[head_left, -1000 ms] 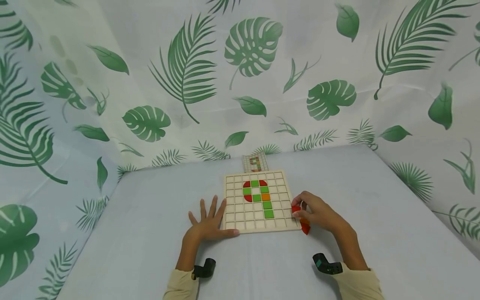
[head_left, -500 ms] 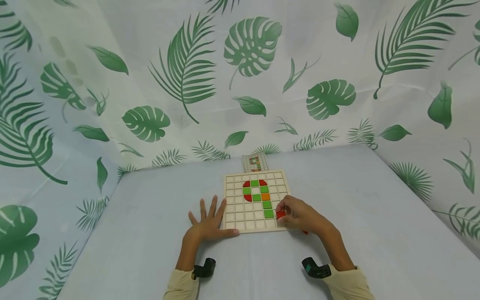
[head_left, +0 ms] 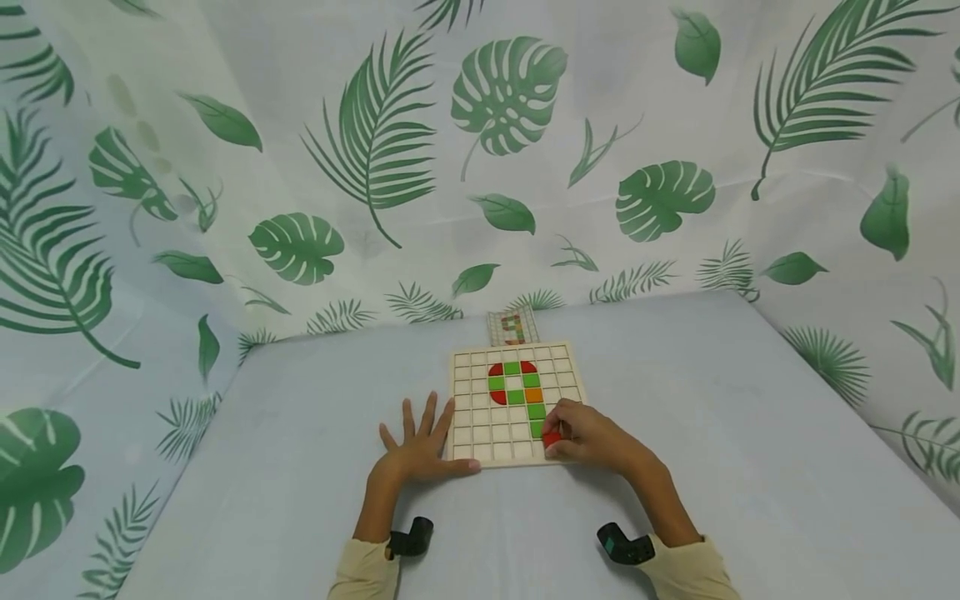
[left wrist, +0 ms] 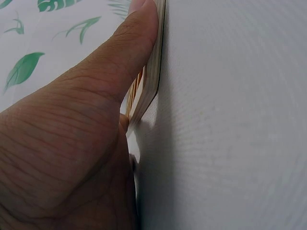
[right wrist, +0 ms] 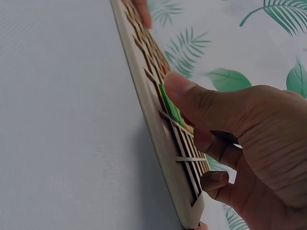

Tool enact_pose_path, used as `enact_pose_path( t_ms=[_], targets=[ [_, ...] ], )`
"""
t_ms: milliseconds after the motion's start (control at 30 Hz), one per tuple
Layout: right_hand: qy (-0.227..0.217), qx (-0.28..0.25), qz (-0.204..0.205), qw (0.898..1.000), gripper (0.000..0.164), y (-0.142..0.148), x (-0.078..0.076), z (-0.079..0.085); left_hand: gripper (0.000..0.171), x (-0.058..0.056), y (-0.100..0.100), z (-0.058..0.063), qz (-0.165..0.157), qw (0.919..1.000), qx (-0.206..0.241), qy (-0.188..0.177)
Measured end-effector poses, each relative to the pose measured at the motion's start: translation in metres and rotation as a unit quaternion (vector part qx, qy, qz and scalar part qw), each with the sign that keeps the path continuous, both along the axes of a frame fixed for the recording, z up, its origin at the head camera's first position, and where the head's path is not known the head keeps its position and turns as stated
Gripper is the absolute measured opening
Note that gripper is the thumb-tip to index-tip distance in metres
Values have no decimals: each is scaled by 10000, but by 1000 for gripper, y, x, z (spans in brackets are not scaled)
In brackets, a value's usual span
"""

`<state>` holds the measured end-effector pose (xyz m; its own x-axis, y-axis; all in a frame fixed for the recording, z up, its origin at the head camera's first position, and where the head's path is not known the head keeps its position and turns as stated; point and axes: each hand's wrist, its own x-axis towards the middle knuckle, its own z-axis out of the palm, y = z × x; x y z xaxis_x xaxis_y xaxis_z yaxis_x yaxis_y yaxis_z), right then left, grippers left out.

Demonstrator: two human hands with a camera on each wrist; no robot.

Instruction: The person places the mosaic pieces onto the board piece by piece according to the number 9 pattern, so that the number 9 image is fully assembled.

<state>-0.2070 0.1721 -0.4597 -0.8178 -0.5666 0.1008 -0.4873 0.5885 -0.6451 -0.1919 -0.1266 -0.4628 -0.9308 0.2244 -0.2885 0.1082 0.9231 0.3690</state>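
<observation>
A wooden grid board [head_left: 471, 433] lies on the table, with green, red and orange tiles forming a figure like a 9. Over its lower right part, my right hand [head_left: 592, 433] pinches a red tile [head_left: 552, 438] between thumb and fingers, close beside the lowest green tile [head_left: 536, 429]. From the right wrist view, the thumb covers most of that tile. My left hand [head_left: 416, 454] is spread at the board's lower left corner, fingers straight along the left side. In the left wrist view, its thumb [left wrist: 139, 38] rests against the board's edge [left wrist: 154, 72].
Behind the board stands a small pattern card [head_left: 513, 326] with a similar figure. Part of an orange-red piece [right wrist: 204, 226] shows past the board's edge in the right wrist view. A white cloth [head_left: 330, 167] with green leaf prints encloses the table [head_left: 300, 417].
My right hand has carried the red tile leftward from beside the board's right edge to next to the lowest green tile. My left hand has stayed in place.
</observation>
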Motion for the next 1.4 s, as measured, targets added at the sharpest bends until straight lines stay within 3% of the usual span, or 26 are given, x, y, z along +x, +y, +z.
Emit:
enact_pose_path(
  t_ms=[433,1400],
  targets=[
    [88,252,-60,9996,24,-12,1,-4,110,1,0,0,4,10000,75,19],
    [147,226,-190,9995,22,-11,0,-3,111,1,0,2,10,10000,86,42]
  ],
)
